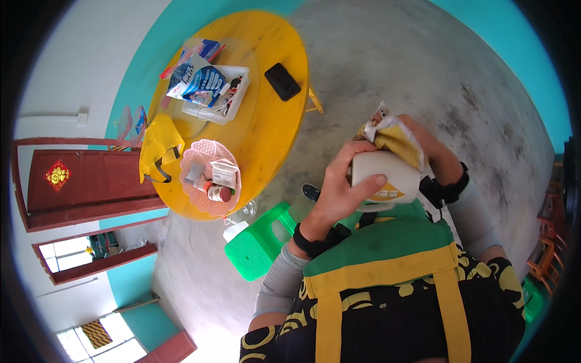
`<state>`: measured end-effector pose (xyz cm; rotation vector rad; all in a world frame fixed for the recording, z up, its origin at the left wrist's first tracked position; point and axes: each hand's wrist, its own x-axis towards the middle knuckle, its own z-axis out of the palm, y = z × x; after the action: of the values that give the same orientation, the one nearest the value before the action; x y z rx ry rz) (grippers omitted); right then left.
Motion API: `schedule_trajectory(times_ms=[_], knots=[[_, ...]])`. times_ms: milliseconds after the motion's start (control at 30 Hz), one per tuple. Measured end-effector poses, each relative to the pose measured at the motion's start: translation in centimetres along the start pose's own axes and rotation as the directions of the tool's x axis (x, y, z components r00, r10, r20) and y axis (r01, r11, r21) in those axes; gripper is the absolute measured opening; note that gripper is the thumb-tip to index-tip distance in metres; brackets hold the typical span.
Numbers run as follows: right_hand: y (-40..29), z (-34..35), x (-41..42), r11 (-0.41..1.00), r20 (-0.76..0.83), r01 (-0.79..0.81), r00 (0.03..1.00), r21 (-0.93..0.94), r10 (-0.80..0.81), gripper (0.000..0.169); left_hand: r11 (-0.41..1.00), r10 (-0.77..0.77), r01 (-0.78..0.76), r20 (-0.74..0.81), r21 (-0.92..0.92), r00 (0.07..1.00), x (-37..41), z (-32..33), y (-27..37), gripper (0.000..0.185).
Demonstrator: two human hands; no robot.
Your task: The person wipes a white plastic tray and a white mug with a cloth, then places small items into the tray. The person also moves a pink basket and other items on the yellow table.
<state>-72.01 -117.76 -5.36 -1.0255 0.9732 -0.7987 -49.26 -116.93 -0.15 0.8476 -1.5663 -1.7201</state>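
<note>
My left hand (343, 181) grips a white container (383, 170) that bears writing on an orange patch, with the thumb across its side. The container is tilted in front of my green and yellow apron (381, 254). A yellow cloth (399, 143) with a whitish edge lies against the container's far end. My right hand (415, 129) holds this cloth from behind, and its fingers are mostly hidden. A patterned corner (379, 113) of the cloth, or of something bunched with it, sticks out above.
To the left stands a round yellow table (272, 41) with a phone (282, 81), a white basket (243, 90) under a blue-and-white bag (195, 81), a pink basket (188, 168) and a yellow bag (159, 140). A green plastic stool (254, 249) stands on the concrete floor (209, 277).
</note>
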Motion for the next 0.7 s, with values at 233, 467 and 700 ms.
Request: schedule_trajectory(times_ms=[233, 467, 700], knots=[[5.6, 2.1, 0.0, 0.632, 0.039, 0.317, 0.875, 0.707, -0.482, 0.046, 0.486, -0.293, 0.014, -0.148, -0.874, 0.945, 1.2, -1.7, -1.3, 0.069], [2.0, 4.3, -1.7, 0.891, -0.344, 0.422, 0.822, -0.166, -0.453, 0.055, 0.501, -0.285, 0.007, -0.158, -0.866, 0.945, 1.1, 0.4, -2.9, 0.078], [2.2, 4.1, 0.5, 0.846, -0.356, 0.526, 0.776, -0.092, -0.521, 0.071, 0.483, -0.292, 0.192, 0.049, -0.855, 0.955, 0.3, 0.9, -2.0, 0.075]])
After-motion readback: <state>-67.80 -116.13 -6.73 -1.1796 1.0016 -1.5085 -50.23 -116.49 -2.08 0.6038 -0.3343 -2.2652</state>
